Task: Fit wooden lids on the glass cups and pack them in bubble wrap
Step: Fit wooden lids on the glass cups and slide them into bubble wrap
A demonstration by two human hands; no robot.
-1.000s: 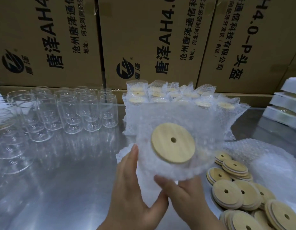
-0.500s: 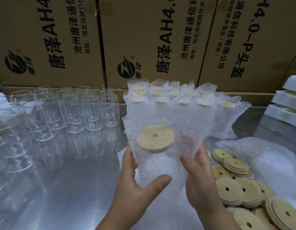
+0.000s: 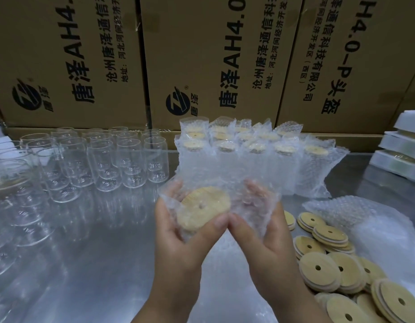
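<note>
Two hands: left hand (image 3: 178,248) and right hand (image 3: 262,243) both curl round one bubble-wrap pouch (image 3: 215,180), thumbs meeting in front.
Position: frame centre, above the steel table (image 3: 97,264).
Axis: pouch's long axis points away from the viewer, with the lid end tipped toward the camera and nearer the left hand.
Look: wooden lid (image 3: 203,209) is pale and round with a centre hole, hazed by wrap; the glass is not discernible.
Judged next: set it with the packed row (image 3: 260,148), upper centre.

Light: bright, even | glare on steel table (image 3: 97,252) | edges bowed (wide-angle)
</note>
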